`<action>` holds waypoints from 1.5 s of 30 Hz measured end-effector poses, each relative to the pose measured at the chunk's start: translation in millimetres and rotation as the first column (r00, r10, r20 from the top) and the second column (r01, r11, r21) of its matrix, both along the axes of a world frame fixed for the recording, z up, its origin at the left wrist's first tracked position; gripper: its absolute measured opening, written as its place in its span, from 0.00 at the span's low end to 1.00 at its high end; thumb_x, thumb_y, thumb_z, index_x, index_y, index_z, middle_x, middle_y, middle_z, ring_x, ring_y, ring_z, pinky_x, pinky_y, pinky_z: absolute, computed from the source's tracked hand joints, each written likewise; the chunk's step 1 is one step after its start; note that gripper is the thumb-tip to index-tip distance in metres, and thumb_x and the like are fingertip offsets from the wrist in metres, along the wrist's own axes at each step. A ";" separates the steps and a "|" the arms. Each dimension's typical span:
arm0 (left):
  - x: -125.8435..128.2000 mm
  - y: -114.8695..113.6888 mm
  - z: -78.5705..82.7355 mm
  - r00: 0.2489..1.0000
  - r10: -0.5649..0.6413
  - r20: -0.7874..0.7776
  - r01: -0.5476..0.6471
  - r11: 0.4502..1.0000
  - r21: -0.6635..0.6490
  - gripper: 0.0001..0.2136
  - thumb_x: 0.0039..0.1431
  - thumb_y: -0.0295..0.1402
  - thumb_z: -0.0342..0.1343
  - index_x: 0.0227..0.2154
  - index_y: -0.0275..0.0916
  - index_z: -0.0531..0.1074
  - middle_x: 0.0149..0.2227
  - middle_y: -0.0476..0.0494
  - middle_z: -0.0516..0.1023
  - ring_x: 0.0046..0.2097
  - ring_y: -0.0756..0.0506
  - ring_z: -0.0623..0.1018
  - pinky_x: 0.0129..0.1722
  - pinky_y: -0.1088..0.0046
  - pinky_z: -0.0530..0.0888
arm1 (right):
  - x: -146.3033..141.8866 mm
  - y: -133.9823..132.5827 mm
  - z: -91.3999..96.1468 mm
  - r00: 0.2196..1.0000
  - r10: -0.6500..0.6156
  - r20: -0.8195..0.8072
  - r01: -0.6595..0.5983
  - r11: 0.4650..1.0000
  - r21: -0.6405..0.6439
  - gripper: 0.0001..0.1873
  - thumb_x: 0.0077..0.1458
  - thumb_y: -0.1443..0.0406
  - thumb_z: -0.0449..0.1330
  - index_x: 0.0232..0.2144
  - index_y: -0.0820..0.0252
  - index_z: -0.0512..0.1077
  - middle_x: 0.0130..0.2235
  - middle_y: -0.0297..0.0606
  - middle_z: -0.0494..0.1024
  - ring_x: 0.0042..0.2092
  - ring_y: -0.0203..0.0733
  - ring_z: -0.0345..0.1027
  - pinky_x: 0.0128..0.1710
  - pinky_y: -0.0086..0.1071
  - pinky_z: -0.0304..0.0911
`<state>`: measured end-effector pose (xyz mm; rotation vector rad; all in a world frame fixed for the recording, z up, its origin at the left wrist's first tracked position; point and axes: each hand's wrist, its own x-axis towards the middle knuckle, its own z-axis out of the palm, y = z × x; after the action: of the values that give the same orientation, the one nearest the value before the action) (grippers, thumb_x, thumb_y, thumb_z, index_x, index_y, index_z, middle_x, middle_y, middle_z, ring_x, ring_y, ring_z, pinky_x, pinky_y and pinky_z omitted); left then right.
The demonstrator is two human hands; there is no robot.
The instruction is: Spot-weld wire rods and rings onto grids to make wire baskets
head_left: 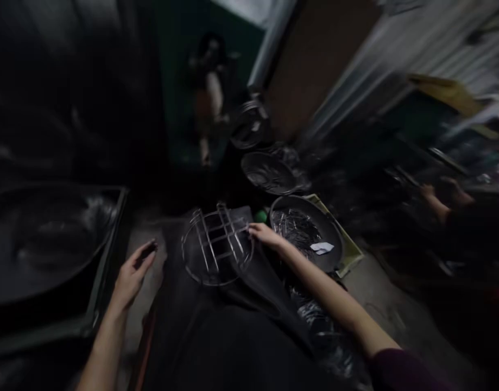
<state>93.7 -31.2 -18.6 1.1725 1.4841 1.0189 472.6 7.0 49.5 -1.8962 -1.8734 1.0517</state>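
A round wire grille (216,247) lies tilted over a dark surface in front of me. My right hand (263,234) pinches its right rim, fingers closed on the wire. My left hand (134,271) hovers to the left of the grille, apart from it, with fingers loosely curled around a small dark thing I cannot make out. The picture is dim and smeared by motion.
A large dark tray (90,304) holding a big round pan stands at the left. Round pans (302,231) with shiny small parts sit right of the grille, more pans (267,172) behind. Another person's hand (430,193) works at the far right. A person stands at the back (210,103).
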 end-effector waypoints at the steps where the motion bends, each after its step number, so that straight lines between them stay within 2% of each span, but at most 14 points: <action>1: 23.4 21.3 17.7 0.998 -0.052 0.038 0.050 0.998 0.048 0.20 0.54 0.52 0.56 0.50 0.58 0.70 0.54 0.58 0.76 0.60 0.41 0.72 0.63 0.57 0.65 | 16.5 4.6 6.6 0.999 -0.036 0.006 0.036 0.998 0.057 0.15 0.60 0.61 0.59 0.47 0.61 0.73 0.49 0.42 0.76 0.49 0.44 0.71 0.52 0.44 0.67; 3: 67.8 47.4 43.9 0.986 -0.164 0.034 0.160 0.981 0.111 0.23 0.54 0.53 0.55 0.52 0.54 0.70 0.56 0.52 0.74 0.61 0.40 0.70 0.64 0.55 0.64 | 35.9 16.3 15.7 0.998 -0.057 0.007 0.055 0.984 0.167 0.15 0.57 0.66 0.60 0.47 0.57 0.74 0.48 0.41 0.79 0.50 0.45 0.73 0.55 0.41 0.66; 6: 110.5 61.6 53.9 0.979 -0.197 -0.046 0.201 0.975 0.098 0.27 0.54 0.51 0.55 0.54 0.45 0.70 0.59 0.42 0.71 0.62 0.38 0.68 0.65 0.55 0.63 | 55.3 55.7 36.4 0.999 -0.047 -0.003 0.045 0.938 0.344 0.14 0.56 0.64 0.57 0.44 0.50 0.76 0.47 0.34 0.80 0.50 0.44 0.74 0.54 0.37 0.66; 12: 123.1 73.3 46.0 0.996 -0.089 0.022 0.089 0.996 0.011 0.20 0.49 0.49 0.60 0.48 0.61 0.74 0.54 0.54 0.76 0.59 0.38 0.73 0.60 0.61 0.70 | 131.4 196.1 99.2 0.935 -0.352 0.053 0.253 0.764 0.594 0.13 0.58 0.63 0.53 0.40 0.57 0.76 0.46 0.41 0.80 0.49 0.45 0.73 0.54 0.41 0.64; 15: 116.3 88.6 48.6 0.995 -0.066 0.069 0.070 0.996 -0.053 0.19 0.47 0.49 0.61 0.44 0.58 0.77 0.51 0.55 0.78 0.57 0.37 0.74 0.58 0.59 0.72 | 180.3 229.5 77.9 0.856 -0.501 0.128 0.355 0.748 0.560 0.15 0.61 0.65 0.50 0.39 0.67 0.75 0.47 0.51 0.78 0.46 0.38 0.72 0.53 0.35 0.61; 20: 102.4 119.3 33.2 0.996 0.012 0.091 0.003 0.986 -0.166 0.24 0.47 0.50 0.64 0.45 0.42 0.76 0.50 0.43 0.79 0.56 0.36 0.75 0.59 0.60 0.71 | 227.2 227.9 0.7 0.798 -0.567 0.206 0.428 0.773 0.469 0.17 0.61 0.59 0.53 0.32 0.67 0.75 0.40 0.50 0.80 0.39 0.38 0.72 0.45 0.33 0.64; 22: 100.1 126.4 26.3 0.990 0.078 0.115 -0.056 0.980 -0.190 0.27 0.44 0.52 0.66 0.44 0.38 0.77 0.49 0.40 0.79 0.55 0.36 0.76 0.56 0.64 0.73 | 228.5 238.5 -9.9 0.800 -0.572 0.183 0.425 0.755 0.499 0.17 0.60 0.57 0.53 0.34 0.63 0.76 0.41 0.48 0.80 0.40 0.42 0.72 0.45 0.36 0.65; 24: 100.8 131.0 22.9 0.978 0.139 0.156 -0.099 0.965 -0.241 0.30 0.40 0.54 0.67 0.41 0.36 0.77 0.48 0.38 0.79 0.52 0.36 0.78 0.51 0.68 0.76 | 222.4 261.3 0.6 0.806 -0.577 0.128 0.418 0.710 0.567 0.20 0.63 0.55 0.48 0.38 0.61 0.75 0.44 0.48 0.79 0.43 0.45 0.71 0.47 0.37 0.65; 27: 103.8 135.7 23.3 0.957 0.186 0.222 -0.121 0.954 -0.276 0.31 0.39 0.54 0.68 0.43 0.36 0.77 0.49 0.37 0.79 0.52 0.36 0.78 0.51 0.68 0.77 | 202.2 308.1 51.4 0.868 -0.496 0.016 0.314 0.574 0.756 0.21 0.64 0.54 0.45 0.44 0.60 0.72 0.47 0.46 0.78 0.46 0.43 0.70 0.49 0.36 0.64; 30: 104.8 134.9 26.2 0.939 0.220 0.266 -0.172 0.966 -0.192 0.30 0.45 0.53 0.66 0.49 0.40 0.74 0.54 0.38 0.76 0.58 0.37 0.73 0.59 0.64 0.70 | 171.0 351.2 116.7 0.934 -0.342 0.104 0.077 0.477 0.876 0.17 0.61 0.57 0.52 0.47 0.60 0.71 0.48 0.44 0.76 0.47 0.44 0.68 0.48 0.36 0.63; 32: 103.8 129.1 28.5 0.931 0.238 0.279 -0.204 0.968 -0.146 0.29 0.49 0.52 0.63 0.51 0.42 0.73 0.55 0.40 0.74 0.60 0.37 0.71 0.63 0.61 0.66 | 147.9 370.9 149.5 0.912 -0.303 0.278 -0.072 0.547 0.834 0.18 0.58 0.60 0.58 0.49 0.61 0.71 0.48 0.45 0.75 0.47 0.46 0.68 0.46 0.38 0.64; 35: 99.0 113.4 32.7 0.954 0.200 0.223 -0.182 0.978 -0.101 0.28 0.50 0.52 0.63 0.52 0.43 0.72 0.56 0.41 0.74 0.61 0.37 0.69 0.65 0.59 0.63 | 117.3 383.9 170.7 0.816 -0.307 0.491 -0.197 0.650 0.734 0.18 0.56 0.64 0.58 0.50 0.61 0.71 0.48 0.46 0.75 0.45 0.48 0.68 0.40 0.36 0.62; 40: 80.0 85.5 38.1 0.986 0.141 0.083 -0.136 0.989 -0.064 0.28 0.49 0.51 0.64 0.51 0.43 0.74 0.56 0.41 0.73 0.61 0.36 0.69 0.65 0.57 0.61 | 91.9 372.1 169.3 0.696 -0.384 0.606 -0.255 0.657 0.709 0.20 0.63 0.69 0.44 0.50 0.61 0.72 0.46 0.48 0.76 0.42 0.44 0.69 0.34 0.32 0.57; 45: 70.0 76.5 48.0 0.963 0.207 0.173 -0.208 0.978 -0.017 0.30 0.47 0.52 0.65 0.50 0.41 0.74 0.55 0.38 0.74 0.61 0.34 0.69 0.67 0.52 0.57 | 93.5 334.3 173.7 0.622 -0.373 0.689 -0.332 0.671 0.663 0.20 0.64 0.69 0.44 0.48 0.62 0.73 0.43 0.50 0.77 0.40 0.44 0.69 0.33 0.33 0.55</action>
<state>163.7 45.3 29.4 0.9162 1.4883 1.2316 566.2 341.2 223.2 -1.8844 -2.1281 -0.7597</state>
